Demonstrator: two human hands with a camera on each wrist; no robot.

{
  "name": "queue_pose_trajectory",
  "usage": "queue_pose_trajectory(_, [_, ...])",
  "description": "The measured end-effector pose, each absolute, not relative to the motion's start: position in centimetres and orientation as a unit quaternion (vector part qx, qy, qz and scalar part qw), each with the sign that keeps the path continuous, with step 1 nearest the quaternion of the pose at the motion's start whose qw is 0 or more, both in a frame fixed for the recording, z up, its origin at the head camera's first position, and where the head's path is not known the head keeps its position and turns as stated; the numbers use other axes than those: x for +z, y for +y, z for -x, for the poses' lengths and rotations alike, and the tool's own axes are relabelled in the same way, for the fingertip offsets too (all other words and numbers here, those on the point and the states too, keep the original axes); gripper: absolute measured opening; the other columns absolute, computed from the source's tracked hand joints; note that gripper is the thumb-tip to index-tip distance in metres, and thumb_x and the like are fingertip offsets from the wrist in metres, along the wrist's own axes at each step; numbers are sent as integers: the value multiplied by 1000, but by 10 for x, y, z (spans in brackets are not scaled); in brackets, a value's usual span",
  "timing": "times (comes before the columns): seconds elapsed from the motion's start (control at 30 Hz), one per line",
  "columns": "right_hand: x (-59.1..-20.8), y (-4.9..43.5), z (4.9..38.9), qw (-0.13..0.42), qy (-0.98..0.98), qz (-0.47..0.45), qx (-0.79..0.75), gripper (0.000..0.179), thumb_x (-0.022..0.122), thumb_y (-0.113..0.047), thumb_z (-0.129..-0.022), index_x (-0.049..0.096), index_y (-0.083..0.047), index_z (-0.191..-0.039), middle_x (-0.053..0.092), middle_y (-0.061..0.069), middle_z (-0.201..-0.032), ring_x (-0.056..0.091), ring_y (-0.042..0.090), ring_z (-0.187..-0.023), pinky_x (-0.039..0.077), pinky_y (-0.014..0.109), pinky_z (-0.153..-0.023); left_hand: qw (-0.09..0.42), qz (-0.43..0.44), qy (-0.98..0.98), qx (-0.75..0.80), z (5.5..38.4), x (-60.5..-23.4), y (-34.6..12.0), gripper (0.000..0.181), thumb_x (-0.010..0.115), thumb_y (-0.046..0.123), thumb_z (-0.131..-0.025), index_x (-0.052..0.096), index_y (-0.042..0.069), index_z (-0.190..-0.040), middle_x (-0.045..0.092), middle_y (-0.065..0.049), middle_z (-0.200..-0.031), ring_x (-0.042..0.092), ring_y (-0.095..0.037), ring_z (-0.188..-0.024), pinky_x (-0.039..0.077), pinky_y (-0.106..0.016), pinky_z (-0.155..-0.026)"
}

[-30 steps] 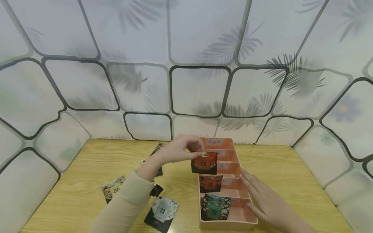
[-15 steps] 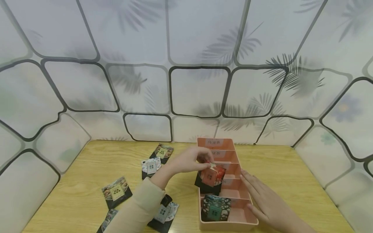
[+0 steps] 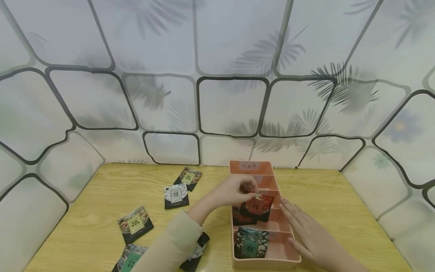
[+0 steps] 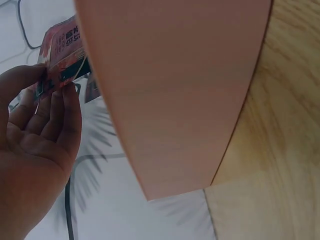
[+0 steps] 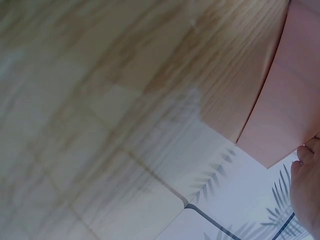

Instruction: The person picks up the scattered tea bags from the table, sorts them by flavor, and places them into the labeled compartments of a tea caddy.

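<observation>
My left hand (image 3: 234, 190) pinches the top edge of a red-and-black tea sachet (image 3: 256, 207) between thumb and fingers, over the middle of a pink divided box (image 3: 266, 263). Behind it, another red sachet (image 3: 242, 220) lies in the second compartment from the front, partly covered. Green-and-black sachets (image 3: 251, 243) fill the left of the front compartment. My right hand (image 3: 309, 236) rests along the box's right rim, fingers straight. In the left wrist view the pinched sachet (image 4: 62, 47) shows beside the box wall (image 4: 175, 100); the right wrist view catches only part of the right hand (image 5: 306, 185).
Left of the box, several loose sachets lie on the wooden table: yellow-labelled ones (image 3: 136, 225), a white one (image 3: 176, 196) and a green-labelled one (image 3: 129, 260). My left sleeve partly covers another (image 3: 195, 255). Paper labels (image 3: 249, 166) mark the compartments.
The left hand has carried the red sachet rightward and a little nearer, from the box's left edge to over its middle. My right hand stays in place.
</observation>
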State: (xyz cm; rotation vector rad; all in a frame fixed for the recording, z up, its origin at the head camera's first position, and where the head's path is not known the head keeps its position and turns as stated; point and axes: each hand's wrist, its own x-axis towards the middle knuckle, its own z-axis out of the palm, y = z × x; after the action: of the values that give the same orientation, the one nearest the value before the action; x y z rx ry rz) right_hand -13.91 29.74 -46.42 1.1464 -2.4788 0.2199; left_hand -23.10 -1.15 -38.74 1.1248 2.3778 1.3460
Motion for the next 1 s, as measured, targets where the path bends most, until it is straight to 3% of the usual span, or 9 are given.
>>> queue_pose_trajectory(0.2, [-463,296,138,188,-893,-402,76,78,68,-34,-102,36,4,-162,38,23,-168,5,6,-166,2,14,-130,90,-376,809,443,231,-398,-10,6,71,6,-101,73,12,-101,78,-7,-100,67,-1,-88,56,-16,-79])
queue_pose_trajectory(0.53, [-465,297,141,211,-879,-418,83,73,59,-39,-107,38,7,-160,41,24,-166,10,9,-166,4,15,-131,81,-385,836,383,230,-414,-11,5,76,9,-97,72,12,-97,76,-3,-93,61,3,-82,53,-15,-79])
queue_pose_trajectory(1.0, [-465,297,140,200,-886,-410,79,75,61,-39,-106,35,4,-162,40,24,-167,8,7,-166,3,14,-131,99,-387,848,350,228,-417,-12,11,78,8,-96,73,17,-94,66,7,-83,56,2,-74,49,-15,-70])
